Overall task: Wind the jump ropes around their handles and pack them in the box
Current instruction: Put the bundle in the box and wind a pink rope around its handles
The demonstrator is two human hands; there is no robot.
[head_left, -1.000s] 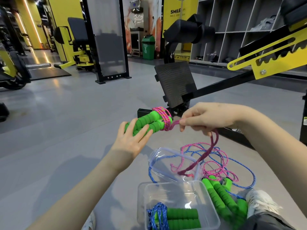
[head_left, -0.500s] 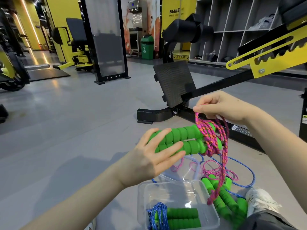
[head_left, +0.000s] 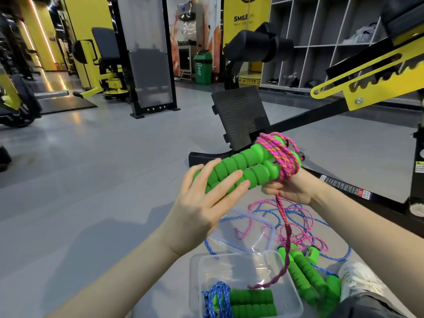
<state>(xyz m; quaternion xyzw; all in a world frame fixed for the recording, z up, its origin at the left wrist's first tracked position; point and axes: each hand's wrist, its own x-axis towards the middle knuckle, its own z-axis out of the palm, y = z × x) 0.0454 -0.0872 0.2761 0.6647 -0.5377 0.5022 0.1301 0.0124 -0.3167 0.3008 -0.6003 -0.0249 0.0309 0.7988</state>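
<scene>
My left hand [head_left: 204,200] grips a pair of green foam handles [head_left: 243,167] held side by side above the floor. A pink rope [head_left: 281,157] is coiled around their right end. My right hand [head_left: 291,190] sits under that coil, pinching the rope, whose loose tail [head_left: 284,228] hangs down into the clear plastic box [head_left: 197,271]. A wound blue rope with green handles [head_left: 243,301] lies inside the box. On the floor to the right lie more green handles [head_left: 307,271] with tangled pink and blue rope [head_left: 305,216].
The box's clear lid [head_left: 247,232] lies on the grey floor just behind the box. A black and yellow gym bench frame [head_left: 332,111] stands behind my hands. My white shoe [head_left: 360,281] rests at the lower right.
The right hand has gone from above the handles to beneath them, adding turns of pink rope to the coil. The handles rose and shifted right. The loose tail is shorter.
</scene>
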